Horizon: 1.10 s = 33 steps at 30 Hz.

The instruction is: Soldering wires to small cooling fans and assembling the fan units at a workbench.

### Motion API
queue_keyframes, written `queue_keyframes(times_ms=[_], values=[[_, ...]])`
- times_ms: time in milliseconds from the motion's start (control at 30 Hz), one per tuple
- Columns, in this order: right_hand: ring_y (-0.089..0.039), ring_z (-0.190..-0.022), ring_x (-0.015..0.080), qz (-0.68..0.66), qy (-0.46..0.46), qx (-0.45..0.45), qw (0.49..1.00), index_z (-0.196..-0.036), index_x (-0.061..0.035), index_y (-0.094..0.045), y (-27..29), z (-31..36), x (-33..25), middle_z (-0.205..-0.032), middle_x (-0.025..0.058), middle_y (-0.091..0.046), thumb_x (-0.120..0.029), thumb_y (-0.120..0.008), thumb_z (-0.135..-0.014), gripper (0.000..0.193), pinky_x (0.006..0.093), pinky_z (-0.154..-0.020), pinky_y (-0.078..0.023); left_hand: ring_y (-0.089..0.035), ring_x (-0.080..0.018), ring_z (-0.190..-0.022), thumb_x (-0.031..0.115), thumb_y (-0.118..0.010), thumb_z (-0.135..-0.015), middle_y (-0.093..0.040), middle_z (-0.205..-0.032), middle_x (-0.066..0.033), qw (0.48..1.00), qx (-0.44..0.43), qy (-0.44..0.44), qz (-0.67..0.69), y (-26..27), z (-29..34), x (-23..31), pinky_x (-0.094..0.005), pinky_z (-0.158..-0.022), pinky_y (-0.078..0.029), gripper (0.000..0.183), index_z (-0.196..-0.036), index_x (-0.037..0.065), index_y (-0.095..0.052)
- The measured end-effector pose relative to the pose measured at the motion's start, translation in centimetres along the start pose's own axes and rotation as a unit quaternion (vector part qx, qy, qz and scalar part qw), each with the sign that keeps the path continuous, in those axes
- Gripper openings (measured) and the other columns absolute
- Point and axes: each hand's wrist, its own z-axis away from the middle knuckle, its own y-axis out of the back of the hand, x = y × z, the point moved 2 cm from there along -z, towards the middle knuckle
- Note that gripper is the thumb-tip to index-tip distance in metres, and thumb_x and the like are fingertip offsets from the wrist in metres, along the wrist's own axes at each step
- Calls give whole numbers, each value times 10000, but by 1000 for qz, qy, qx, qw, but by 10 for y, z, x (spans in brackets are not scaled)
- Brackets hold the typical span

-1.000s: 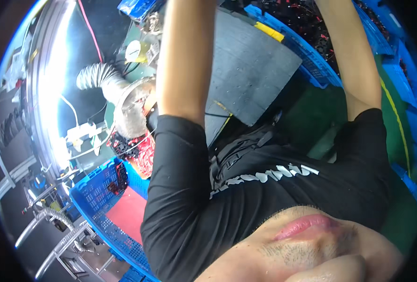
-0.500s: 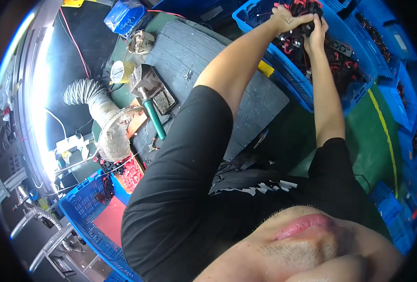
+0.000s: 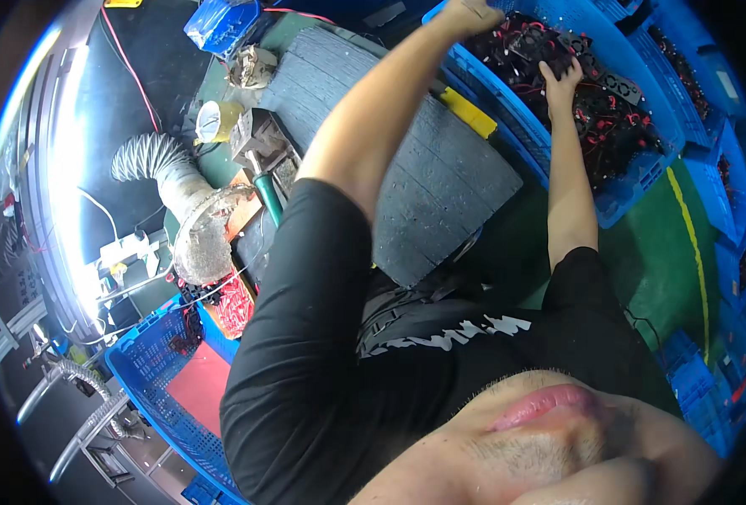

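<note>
A blue crate (image 3: 537, 151) at the upper right holds a heap of small black parts with red wires (image 3: 613, 126). Over its near left part is my left hand (image 3: 472, 15), cut off by the upper edge; whether its fingers hold anything does not show. My right hand (image 3: 563, 82) lies over the heap, thumb and fingers spread apart among the black parts, gripping nothing that I can see. Beside that hand rests a grey plate with round holes (image 3: 619, 86).
A grey board-topped bench (image 3: 440, 194) stands before me, with a yellow block (image 3: 469, 114) at its far edge. To the left are a green-handled soldering iron (image 3: 268, 199), a ribbed duct (image 3: 150, 160) and another blue crate (image 3: 150, 358). More blue bins (image 3: 722, 181) line the right.
My hands have parted. The left has moved left and up toward the picture's edge, and the right has gone down onto the heap, letting go of the clump of black parts and red wires.
</note>
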Motion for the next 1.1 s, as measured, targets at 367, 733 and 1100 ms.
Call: queue_keyframes(times_ms=[367,733,1100], values=[[-584,-1280,272,59,-36,-152,986,-1402,4,-530,-10,71,-77,-1382,205,-601,-165,-641,-985,463,368,-1077,-444,-653,-250,-1134,231,-731,-875,-674,-1243,-159,989,52,27,-138,195,389,165,-341,-975,-493,487,-1303,24,-624],[-603,-1243,355,23,75,-286,955,-1360,74,-532,-17,180,-292,-1343,262,-601,-212,-509,-1040,430,402,-954,-525,-653,-283,-1142,164,-579,-1003,-648,-1246,-217,724,638,142,219,232,689,91,-365,-981,-551,427,-1327,-110,-529],[-296,-1495,340,-107,75,-788,602,-1515,32,-361,-221,428,-454,-1598,232,-312,-506,-570,-927,824,487,-1149,-342,-497,-407,-1296,237,-577,-964,-497,-1400,-328,656,701,235,-151,260,703,-52,-460,-1112,-389,582,-1395,-135,-455]])
